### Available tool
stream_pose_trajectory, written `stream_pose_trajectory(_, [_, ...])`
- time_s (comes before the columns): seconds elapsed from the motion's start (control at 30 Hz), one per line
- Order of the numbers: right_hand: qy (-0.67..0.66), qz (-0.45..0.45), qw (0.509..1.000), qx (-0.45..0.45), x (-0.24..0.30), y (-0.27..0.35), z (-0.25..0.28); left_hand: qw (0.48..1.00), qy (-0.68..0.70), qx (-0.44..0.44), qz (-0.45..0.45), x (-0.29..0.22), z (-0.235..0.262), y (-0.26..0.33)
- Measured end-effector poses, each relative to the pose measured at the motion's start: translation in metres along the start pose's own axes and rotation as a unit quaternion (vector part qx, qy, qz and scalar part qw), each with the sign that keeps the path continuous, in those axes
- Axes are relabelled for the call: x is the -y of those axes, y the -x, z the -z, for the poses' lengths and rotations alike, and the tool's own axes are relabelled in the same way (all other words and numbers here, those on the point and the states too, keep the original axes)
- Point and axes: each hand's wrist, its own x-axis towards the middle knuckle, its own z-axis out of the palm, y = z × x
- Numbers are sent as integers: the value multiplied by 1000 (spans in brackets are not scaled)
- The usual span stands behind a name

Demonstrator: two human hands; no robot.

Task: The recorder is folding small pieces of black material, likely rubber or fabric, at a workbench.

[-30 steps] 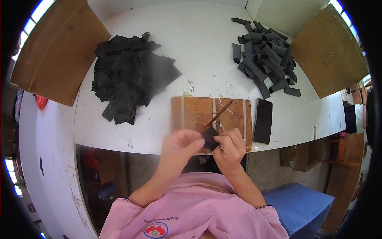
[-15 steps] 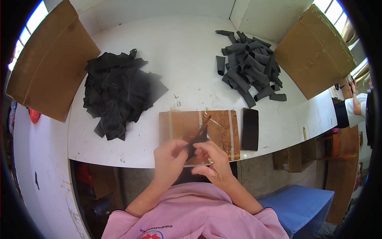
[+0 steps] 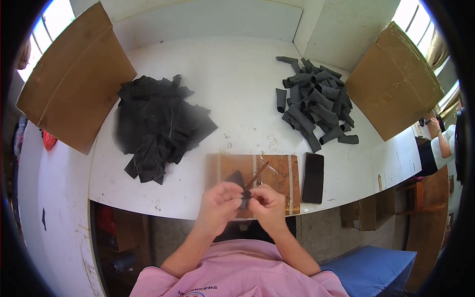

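Both hands meet over the near part of a brown board (image 3: 282, 173) with pale strips across it. Between my left hand (image 3: 220, 205) and my right hand (image 3: 268, 204) is a small dark fabric piece (image 3: 234, 178), pinched by the fingertips of both. One flap of it sticks up above the left fingers; the rest is bunched and partly hidden by the fingers. A thin reddish-brown stick (image 3: 258, 173) slants up and right from beside the right fingertips across the board. Its lower end is hidden, so I cannot tell whether it touches the fabric.
A heap of flat dark fabric pieces (image 3: 153, 123) lies at the left, and a pile of dark grey tubes (image 3: 316, 101) at the right. Beside the board lies a black phone (image 3: 312, 178). Cardboard panels (image 3: 74, 79) (image 3: 396, 81) stand at both sides; a person (image 3: 443, 143) is at the far right.
The fabric lay along the stick; now it is bunched at the fingertips with a flap rising to the left. My right fingers have closed into a pinch. The whole view has shifted slightly.
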Motion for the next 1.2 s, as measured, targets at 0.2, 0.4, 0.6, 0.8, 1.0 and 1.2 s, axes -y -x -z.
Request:
stream_pose_trajectory(0.2, [-579,-326,728,168,-13,7,8,996,-67,28,-51,11,-2,-6])
stream_pose_trajectory(0.4, [-420,-286,851,134,-9,3,6,982,-156,-2,-104,15,-2,-4])
stream_pose_trajectory(0.6, [-509,-197,825,147,-3,3,8,936,170,283,122,-8,4,15])
stream_pose_trajectory(0.8, [-438,-132,883,106,18,-11,23,920,-308,118,-211,-15,-17,23])
stream_pose_trajectory(1.0, [-103,104,986,74,64,-50,38,875,-276,37,-397,-30,-44,9])
stream_pose_trajectory(1.2, [-227,-40,963,138,92,-84,56,822,358,433,96,-76,-58,-9])
